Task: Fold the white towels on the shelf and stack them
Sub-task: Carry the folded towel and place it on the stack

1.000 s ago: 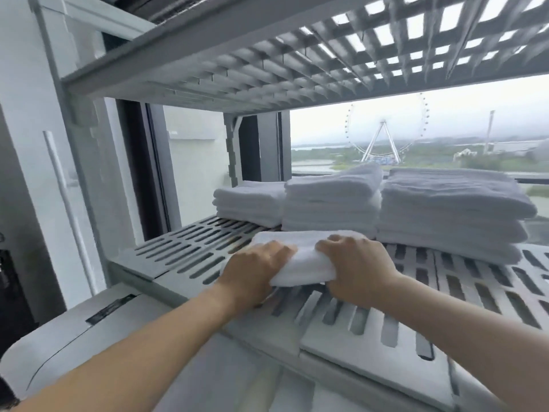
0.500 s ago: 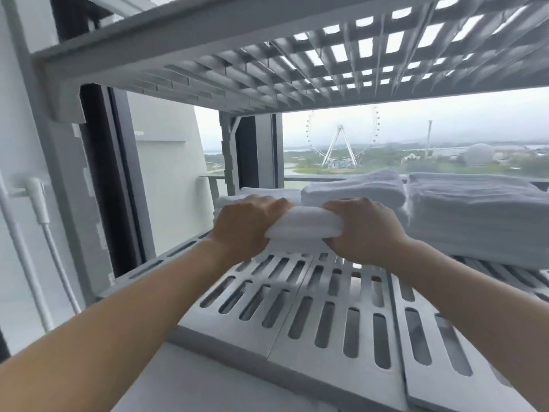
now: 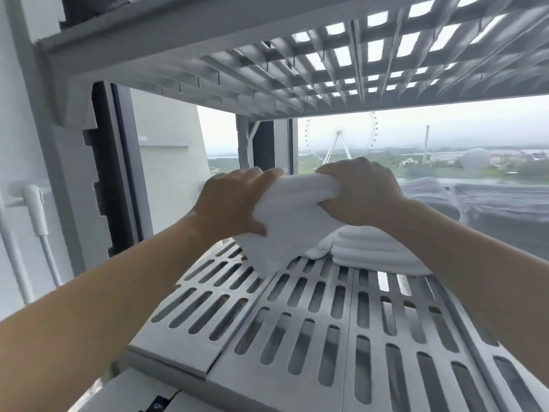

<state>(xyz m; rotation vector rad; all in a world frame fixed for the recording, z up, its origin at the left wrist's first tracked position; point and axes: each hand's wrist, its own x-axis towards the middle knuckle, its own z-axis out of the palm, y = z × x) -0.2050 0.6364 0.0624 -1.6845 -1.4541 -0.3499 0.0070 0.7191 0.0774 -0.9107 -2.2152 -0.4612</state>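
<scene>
Holding a folded white cloth towel (image 3: 292,221) between both hands, raised above the back left part of the grey slotted plastic shelf (image 3: 297,337). Gripping the towel's left end with the left hand (image 3: 234,203), with fingers curling over the top edge and thumb pressing on the near face. Clenching the towel's right end with the right hand (image 3: 361,194), with fingers wrapping round the bunched cloth. Letting the towel's lower corner sag toward the shelf surface; touching or not, impossible to tell. Noting a low stack of folded white towels (image 3: 368,248) lying on the shelf just behind and right of the held towel, and a taller, blurred stack of pale towels (image 3: 505,209) farther right. Noting a grey lattice upper shelf (image 3: 297,69) overhead and a white Ferris wheel (image 3: 338,138) showing in the distance behind.
</scene>
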